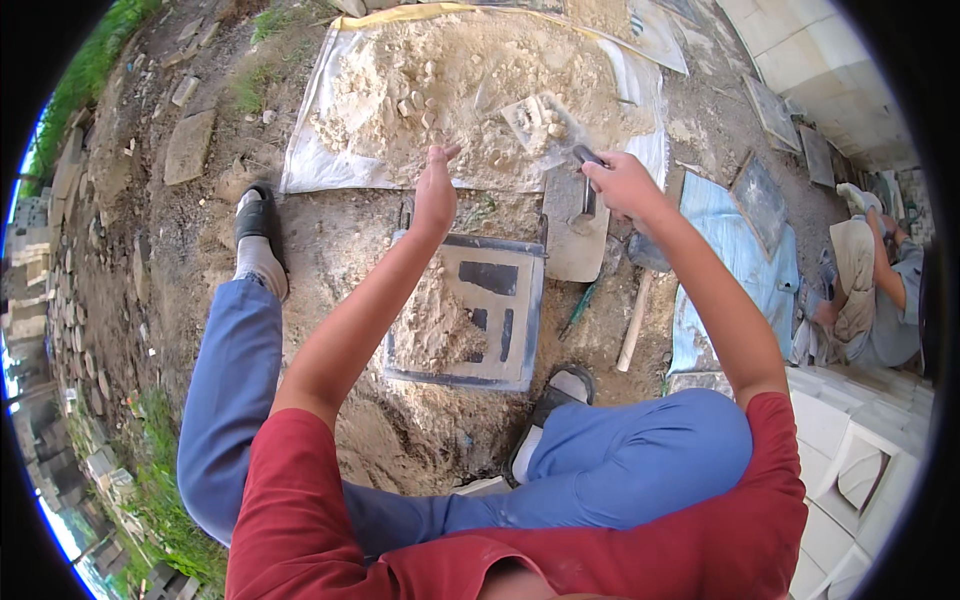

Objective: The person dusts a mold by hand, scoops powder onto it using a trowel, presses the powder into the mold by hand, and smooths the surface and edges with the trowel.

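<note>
Head view shows us the left hand (pixel 435 195) over the near part of the white sheet (pixel 305 160), its fingers straight and unfolded, while the right hand (pixel 622 185) is wrapped around the handle of the trowel (pixel 566 138), whose blade carries pale lumps (pixel 549 120) above the earth (pixel 385 75) heaped on this sheet. Nearer to us, on the rough brown ground (pixel 330 235), lies a square frame (pixel 538 310) partly covered with loose soil (pixel 430 325), and a blue cloth (pixel 705 300) is spread to its right. Around us are grass (pixel 160 480) at left, a pale wall (pixel 830 60) at upper right, and another person (pixel 885 290) at far right.
</note>
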The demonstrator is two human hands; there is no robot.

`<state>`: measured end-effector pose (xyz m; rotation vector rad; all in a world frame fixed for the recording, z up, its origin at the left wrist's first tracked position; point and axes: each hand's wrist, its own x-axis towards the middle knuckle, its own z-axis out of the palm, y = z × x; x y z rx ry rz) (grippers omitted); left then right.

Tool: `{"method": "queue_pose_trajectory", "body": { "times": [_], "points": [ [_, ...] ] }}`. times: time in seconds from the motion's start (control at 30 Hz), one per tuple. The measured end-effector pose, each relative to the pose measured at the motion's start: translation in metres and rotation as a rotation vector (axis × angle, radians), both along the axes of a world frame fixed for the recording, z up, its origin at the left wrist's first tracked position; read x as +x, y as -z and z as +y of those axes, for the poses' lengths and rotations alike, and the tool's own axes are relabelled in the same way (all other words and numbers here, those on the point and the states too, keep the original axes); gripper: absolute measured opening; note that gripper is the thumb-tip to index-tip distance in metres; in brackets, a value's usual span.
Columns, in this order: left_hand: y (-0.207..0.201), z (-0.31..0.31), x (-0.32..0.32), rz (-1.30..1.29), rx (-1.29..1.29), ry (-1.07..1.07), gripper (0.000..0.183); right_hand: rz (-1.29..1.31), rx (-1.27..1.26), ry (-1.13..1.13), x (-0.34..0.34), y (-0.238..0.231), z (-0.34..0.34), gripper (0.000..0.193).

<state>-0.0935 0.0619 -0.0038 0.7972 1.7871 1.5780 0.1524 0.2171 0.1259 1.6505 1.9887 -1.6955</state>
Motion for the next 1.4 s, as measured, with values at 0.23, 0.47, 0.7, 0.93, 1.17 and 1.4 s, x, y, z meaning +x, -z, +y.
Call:
{"method": "queue_pose_trajectory", "body": {
  "times": [0.23,0.47,0.7,0.93,1.17,1.4],
  "points": [
    [0.010,0.038,-0.031,0.068,-0.098,0.087,0.071,-0.296,0.899,-0.325,-0.037,0.080,0.036,0.037],
    [0.066,0.121,-0.096,0.378,0.056,0.017,0.056,-0.116,1.022,-0.259,-0.129,0.130,0.133,0.031],
    [0.076,0.181,-0.106,0.431,0.092,0.057,0.058,-0.101,1.029,-0.153,-0.221,0.146,0.222,0.036],
    [0.076,0.165,-0.128,0.447,0.180,-0.001,0.059,-0.261,0.823,-0.465,-0.191,0.103,0.147,0.031],
    [0.092,0.180,-0.134,0.877,-0.074,0.027,0.058,-0.128,1.106,-0.294,-0.155,0.080,0.146,0.046],
    [0.088,0.153,-0.124,1.160,-0.302,0.036,0.053,-0.313,0.931,-0.478,-0.168,0.124,0.133,0.043]
  ]
}}
